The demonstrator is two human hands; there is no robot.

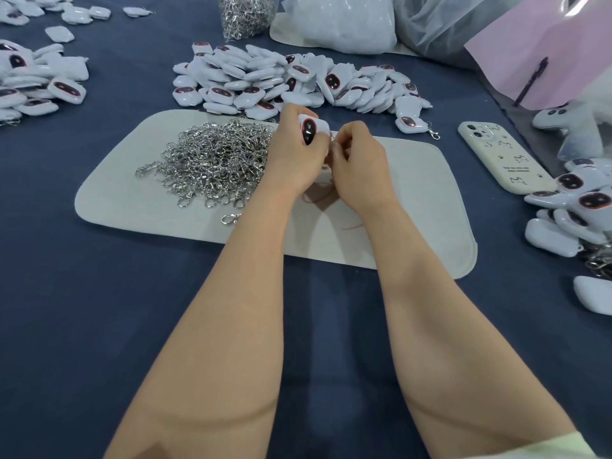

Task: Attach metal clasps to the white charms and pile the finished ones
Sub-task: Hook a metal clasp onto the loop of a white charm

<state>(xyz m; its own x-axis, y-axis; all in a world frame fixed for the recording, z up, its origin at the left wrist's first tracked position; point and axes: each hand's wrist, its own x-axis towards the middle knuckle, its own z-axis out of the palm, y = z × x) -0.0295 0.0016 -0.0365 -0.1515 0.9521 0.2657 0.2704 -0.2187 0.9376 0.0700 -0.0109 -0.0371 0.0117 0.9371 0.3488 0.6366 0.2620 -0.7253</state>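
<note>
Pale mat [414, 210] mid-table, left hand [294, 154] above it gripping a white charm [311, 129], right hand [359, 160] just beside, fingers curled at the charm's edge, their hold hidden, clasp pile [215, 160] on the mat's left, charm heap [265, 81] past its far edge.

White charm [309, 130], dark face up, in my left hand [293, 157]; right hand [359, 160] pinches clasp [331, 138] against it; clasp heap [215, 160] just left.

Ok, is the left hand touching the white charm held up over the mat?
Touching. The head view shows the left hand gripping the white charm, with its fingers curled round the charm's edges above the mat.
</note>
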